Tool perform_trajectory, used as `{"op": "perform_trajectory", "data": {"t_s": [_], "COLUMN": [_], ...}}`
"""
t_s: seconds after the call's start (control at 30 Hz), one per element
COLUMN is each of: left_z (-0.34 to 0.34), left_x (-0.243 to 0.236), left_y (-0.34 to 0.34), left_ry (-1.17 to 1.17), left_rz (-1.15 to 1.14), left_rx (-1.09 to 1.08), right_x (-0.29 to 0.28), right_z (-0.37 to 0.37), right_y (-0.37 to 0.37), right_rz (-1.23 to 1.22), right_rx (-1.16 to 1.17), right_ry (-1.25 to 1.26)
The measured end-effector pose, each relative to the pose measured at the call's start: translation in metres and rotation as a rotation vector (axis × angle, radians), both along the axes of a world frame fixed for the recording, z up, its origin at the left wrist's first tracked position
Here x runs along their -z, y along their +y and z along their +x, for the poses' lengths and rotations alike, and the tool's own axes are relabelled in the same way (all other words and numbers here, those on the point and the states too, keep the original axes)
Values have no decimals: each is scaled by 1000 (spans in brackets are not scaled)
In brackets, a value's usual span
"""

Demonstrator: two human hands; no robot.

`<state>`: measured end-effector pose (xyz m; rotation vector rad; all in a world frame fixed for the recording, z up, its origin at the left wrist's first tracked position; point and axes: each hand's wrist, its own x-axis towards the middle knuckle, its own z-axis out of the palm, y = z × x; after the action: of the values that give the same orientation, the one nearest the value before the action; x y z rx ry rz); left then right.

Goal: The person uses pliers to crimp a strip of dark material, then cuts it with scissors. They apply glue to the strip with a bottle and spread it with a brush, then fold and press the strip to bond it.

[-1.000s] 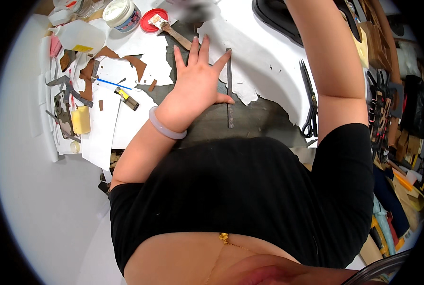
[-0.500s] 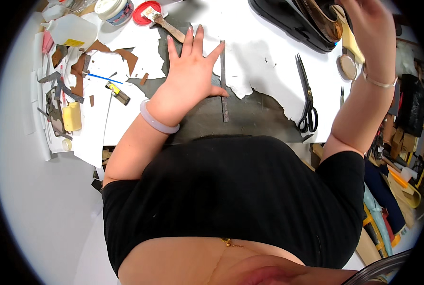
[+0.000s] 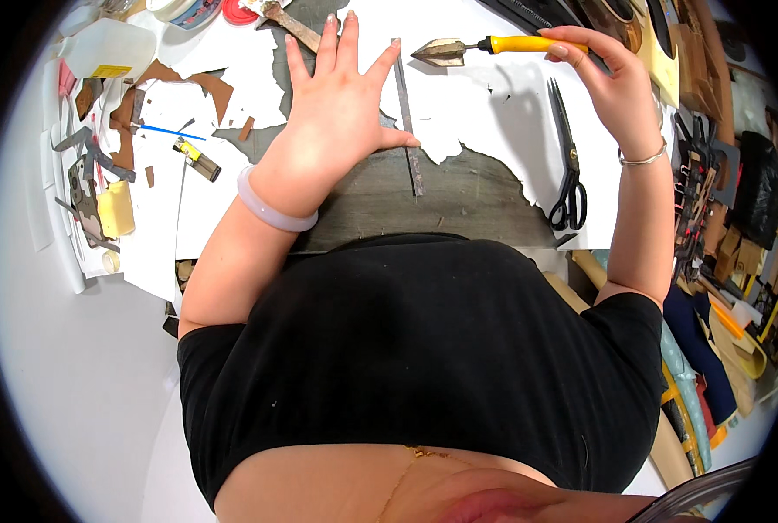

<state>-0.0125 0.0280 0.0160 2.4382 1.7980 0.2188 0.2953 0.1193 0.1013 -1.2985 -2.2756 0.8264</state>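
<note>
My left hand (image 3: 335, 118) lies flat on the white sheet with its fingers spread. Its thumb presses on a narrow dark grey strip (image 3: 404, 100), and the index fingertip rests by the strip's upper end. Over the sheet to the right, my right hand (image 3: 611, 83) holds a yellow-handled tool (image 3: 528, 44) by the rear of its handle, between thumb and fingers. The tool's spade-shaped metal head points left, toward the strip. Black-handled scissors (image 3: 569, 170) lie below the right hand, blades pointing away from me.
At the left are a translucent jug (image 3: 110, 48), brown scraps (image 3: 216, 94), a yellow lighter (image 3: 197, 159) and a yellow block (image 3: 116, 209). A flat brush (image 3: 288, 28) and a white tub (image 3: 188, 12) stand farther back. Black footwear (image 3: 537, 16) sits at the far right.
My right hand has come down and nearer from the far right and now holds the yellow-handled tool. My left hand stays spread beside the strip. The whole view has shifted slightly.
</note>
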Motion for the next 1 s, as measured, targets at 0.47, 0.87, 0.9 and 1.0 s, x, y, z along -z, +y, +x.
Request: {"op": "perform_trajectory", "data": {"t_s": [0.47,0.87,0.9,1.0], "left_z": [0,0,0,1], "left_x": [1,-21,-21,-22], "left_y": [2,4,4,4], "left_ry": [26,18,18,13], "left_rz": [7,-111,-107,-100], "left_rx": [32,43,41,34], "right_x": [40,44,42,39], "right_z": [7,2,0,-6], "right_y": [-10,-13,-14,-17], "right_rz": [-64,-65,-24,23], "right_rx": [90,79,66,43], "right_ry": [101,90,53,-12]}}
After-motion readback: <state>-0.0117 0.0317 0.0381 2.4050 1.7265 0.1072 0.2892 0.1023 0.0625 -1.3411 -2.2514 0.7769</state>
